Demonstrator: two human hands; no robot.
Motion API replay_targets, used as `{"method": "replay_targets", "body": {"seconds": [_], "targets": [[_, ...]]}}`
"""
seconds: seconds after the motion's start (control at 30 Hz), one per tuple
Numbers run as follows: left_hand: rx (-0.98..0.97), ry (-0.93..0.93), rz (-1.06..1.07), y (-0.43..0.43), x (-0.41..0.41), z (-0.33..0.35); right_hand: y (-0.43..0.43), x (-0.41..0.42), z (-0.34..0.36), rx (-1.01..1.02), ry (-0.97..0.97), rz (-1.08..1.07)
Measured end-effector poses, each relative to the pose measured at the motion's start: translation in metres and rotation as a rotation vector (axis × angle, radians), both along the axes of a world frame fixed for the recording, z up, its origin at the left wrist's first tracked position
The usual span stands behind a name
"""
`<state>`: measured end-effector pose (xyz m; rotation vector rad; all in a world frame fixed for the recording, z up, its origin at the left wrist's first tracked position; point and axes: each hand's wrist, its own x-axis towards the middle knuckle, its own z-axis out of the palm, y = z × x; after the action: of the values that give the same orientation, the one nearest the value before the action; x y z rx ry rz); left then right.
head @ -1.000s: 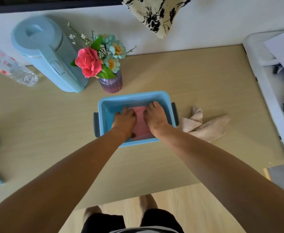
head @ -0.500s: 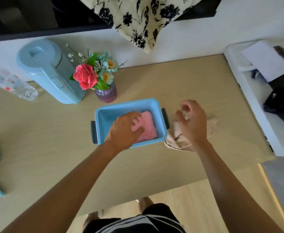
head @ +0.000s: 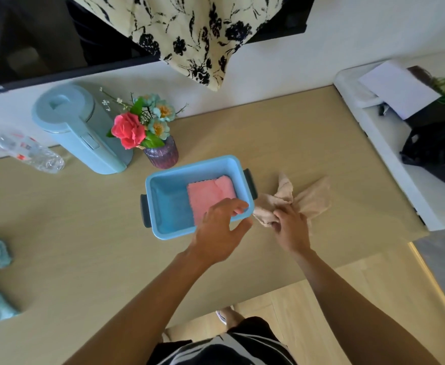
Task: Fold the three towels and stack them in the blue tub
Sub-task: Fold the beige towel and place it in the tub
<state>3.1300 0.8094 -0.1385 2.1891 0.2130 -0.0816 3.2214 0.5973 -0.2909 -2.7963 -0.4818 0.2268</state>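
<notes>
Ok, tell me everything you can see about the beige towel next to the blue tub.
The beige towel looks like soft, nubbly terry cloth in a pale tan. It is unfolded and crumpled, lying on the wooden table just right of the blue tub, its near end beside the tub's right wall. One corner sticks up toward the far side and a wider flap spreads out to the right. The right hand is closed on its bunched near end; the left hand hovers open over the tub's near corner, not touching the towel.
</notes>
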Motion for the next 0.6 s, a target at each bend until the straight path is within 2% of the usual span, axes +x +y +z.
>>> {"method": "replay_targets", "body": {"seconds": [0.17,0.3,0.4,0.6], "targets": [[-0.001,-0.032,0.020,0.000,-0.004,0.010,-0.008,0.016,0.064,0.281,-0.060,-0.166],[-0.025,-0.092,0.035,0.001,-0.004,0.029,-0.004,0.013,0.148,0.513,-0.071,-0.132],[-0.027,-0.181,0.045,0.008,-0.003,0.052,0.014,0.003,0.210,0.683,0.051,-0.057],[0.017,-0.389,0.019,0.055,-0.014,0.100,0.082,-0.039,0.284,0.801,0.352,0.119]]}}
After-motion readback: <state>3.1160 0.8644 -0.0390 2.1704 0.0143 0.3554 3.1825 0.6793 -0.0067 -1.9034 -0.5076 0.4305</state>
